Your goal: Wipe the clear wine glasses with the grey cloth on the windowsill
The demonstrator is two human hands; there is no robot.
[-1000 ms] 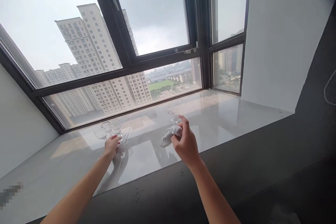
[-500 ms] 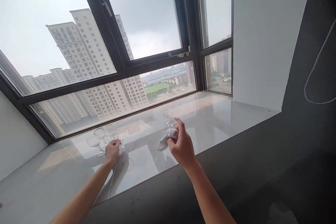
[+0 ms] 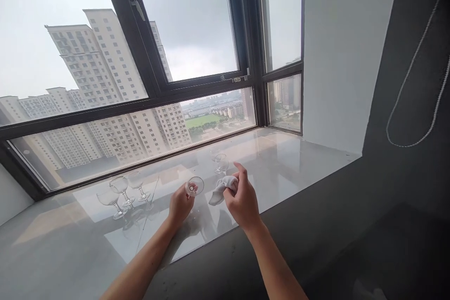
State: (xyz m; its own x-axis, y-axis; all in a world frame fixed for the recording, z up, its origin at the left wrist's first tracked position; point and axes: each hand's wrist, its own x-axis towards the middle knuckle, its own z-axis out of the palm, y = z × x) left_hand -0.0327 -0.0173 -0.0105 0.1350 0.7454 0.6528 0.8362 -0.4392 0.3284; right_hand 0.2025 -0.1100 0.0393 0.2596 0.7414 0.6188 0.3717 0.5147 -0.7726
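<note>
My left hand point(image 3: 180, 205) is closed on a clear stemmed wine glass point(image 3: 195, 186), tilted so its round mouth faces me above the sill. In my right hand point(image 3: 242, 197) a bunched white cloth point(image 3: 222, 190) is gripped, with the index finger stretched out. Just behind the cloth a second wine glass point(image 3: 221, 164) stands on the sill, its lower part partly hidden. To the left, three more glasses stand close together: a near one point(image 3: 109, 199), a middle one point(image 3: 119, 185) and a right one point(image 3: 136, 181).
The glossy tiled window sill point(image 3: 281, 168) mirrors the light and drops off at its front edge. Behind it rise dark window frames point(image 3: 105, 112) with a handle point(image 3: 138, 8). A beaded blind cord point(image 3: 401, 143) hangs at the right beside the white wall point(image 3: 337, 56).
My left hand has lifted a wine glass away from the group at the left and carried it right, towards the cloth. My right hand keeps its hold on the cloth. The view has shifted slightly.
</note>
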